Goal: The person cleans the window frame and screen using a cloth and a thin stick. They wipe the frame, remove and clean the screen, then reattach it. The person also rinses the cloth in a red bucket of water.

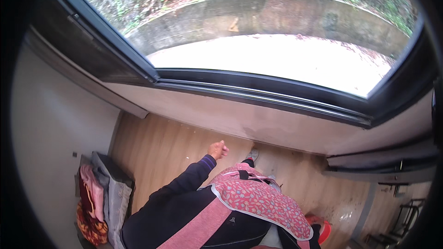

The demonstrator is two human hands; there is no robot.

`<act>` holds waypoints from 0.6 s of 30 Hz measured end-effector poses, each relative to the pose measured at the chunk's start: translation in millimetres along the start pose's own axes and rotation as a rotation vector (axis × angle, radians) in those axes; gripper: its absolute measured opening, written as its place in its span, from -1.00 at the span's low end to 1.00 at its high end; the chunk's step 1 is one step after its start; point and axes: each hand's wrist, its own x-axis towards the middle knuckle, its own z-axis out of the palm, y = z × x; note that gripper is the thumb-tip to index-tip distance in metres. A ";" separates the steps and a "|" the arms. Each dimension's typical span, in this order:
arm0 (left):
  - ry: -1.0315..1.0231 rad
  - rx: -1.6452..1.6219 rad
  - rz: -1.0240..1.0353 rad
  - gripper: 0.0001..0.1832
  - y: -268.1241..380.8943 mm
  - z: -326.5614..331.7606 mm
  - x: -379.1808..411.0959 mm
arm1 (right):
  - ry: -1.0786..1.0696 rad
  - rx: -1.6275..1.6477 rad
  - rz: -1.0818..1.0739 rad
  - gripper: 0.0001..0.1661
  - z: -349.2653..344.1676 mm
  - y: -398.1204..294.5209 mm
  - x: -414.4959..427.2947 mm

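Note:
My left hand (218,150) hangs over the wood-look floor (173,145) with its fingers curled in, and nothing shows in it. Its dark sleeve has purple stripes at the cuff. At the lower right, my right hand (315,220) is at the rim of a red container (325,233), which seems gripped. Most of that container is hidden behind my dark sleeve and the pink floral apron (256,193). A grey shoe (253,153) shows beyond the apron, close to the wall under the window.
A dark-framed sliding window (263,86) spans the front; outside are a concrete wall (277,14) and plants. Folded textiles (93,197) are piled beside a grey padded piece (117,200) at left. Wet patches (346,216) shine on the floor. A black metal frame (408,218) stands right.

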 end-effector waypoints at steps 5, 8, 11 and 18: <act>0.368 -0.192 0.073 -0.87 -6.2 -36.8 20.7 | -0.705 0.062 0.111 -0.68 121.6 -33.3 34.6; 0.504 -0.165 0.185 -0.69 -3.1 -48.8 24.3 | -0.520 -0.275 -0.182 -0.50 191.6 -82.5 -61.0; 0.586 -0.260 0.267 -0.64 -10.1 -56.6 34.1 | -0.534 -0.382 -0.241 -0.46 199.6 -102.4 -110.7; 0.785 -0.279 0.712 -0.48 91.2 -107.8 20.7 | -0.277 -0.351 -0.274 -0.53 170.4 -95.2 -168.5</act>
